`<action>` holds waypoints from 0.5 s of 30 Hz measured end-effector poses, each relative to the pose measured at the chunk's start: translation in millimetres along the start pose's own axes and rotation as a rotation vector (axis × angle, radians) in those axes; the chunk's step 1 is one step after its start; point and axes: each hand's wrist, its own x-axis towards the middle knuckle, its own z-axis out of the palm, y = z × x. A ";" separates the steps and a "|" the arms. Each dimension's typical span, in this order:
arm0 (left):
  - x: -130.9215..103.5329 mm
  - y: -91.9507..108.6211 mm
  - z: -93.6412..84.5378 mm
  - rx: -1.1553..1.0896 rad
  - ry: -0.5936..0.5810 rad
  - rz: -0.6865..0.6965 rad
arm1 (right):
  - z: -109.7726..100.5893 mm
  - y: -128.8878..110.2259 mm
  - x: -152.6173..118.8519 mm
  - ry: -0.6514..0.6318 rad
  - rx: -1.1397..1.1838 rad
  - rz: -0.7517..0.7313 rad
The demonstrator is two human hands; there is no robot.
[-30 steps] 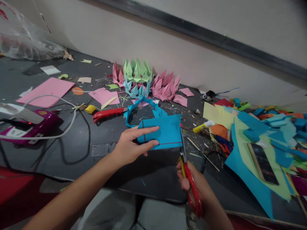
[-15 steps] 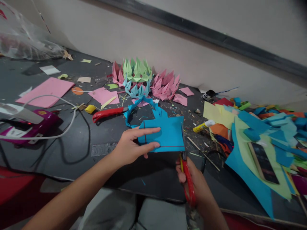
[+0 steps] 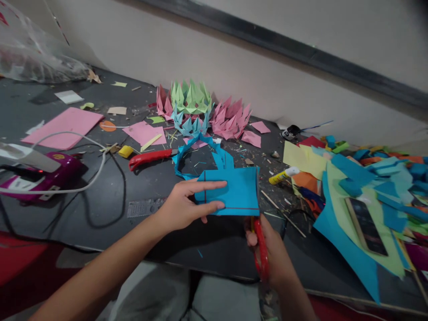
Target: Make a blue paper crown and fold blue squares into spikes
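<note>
My left hand [image 3: 187, 203] grips the left part of a blue paper piece [image 3: 237, 189], two fingers on top and others beneath. Dark lines run along the paper's left side and lower edge. In my right hand [image 3: 267, 243] are red-handled scissors [image 3: 261, 254], their blades at the paper's right edge and mostly hidden by it. Behind the paper lies a ring of folded blue paper [image 3: 180, 160]. A red cutter [image 3: 150, 158] rests to its left.
Folded green [image 3: 191, 99] and pink [image 3: 230, 119] crowns stand near the wall. A glue stick [image 3: 283, 175] lies right of the paper. Farther right, a phone [image 3: 367, 226] rests on coloured sheets. At left are a purple device [image 3: 55, 176] and a white cable [image 3: 100, 165].
The blue paper has shifted slightly right and down with my left hand. The scissors have turned a little more upright, and their handles have drawn closer together.
</note>
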 end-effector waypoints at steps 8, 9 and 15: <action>0.8 -1.3 1.8 -0.007 0.005 0.004 | 1.8 0.7 5.8 -0.045 0.223 0.063; 1.1 -1.0 1.9 -0.010 0.011 0.002 | 2.2 0.1 6.8 -0.039 0.286 0.076; 1.6 1.8 1.6 0.011 0.036 -0.022 | 0.3 -5.8 6.4 -0.101 0.513 0.047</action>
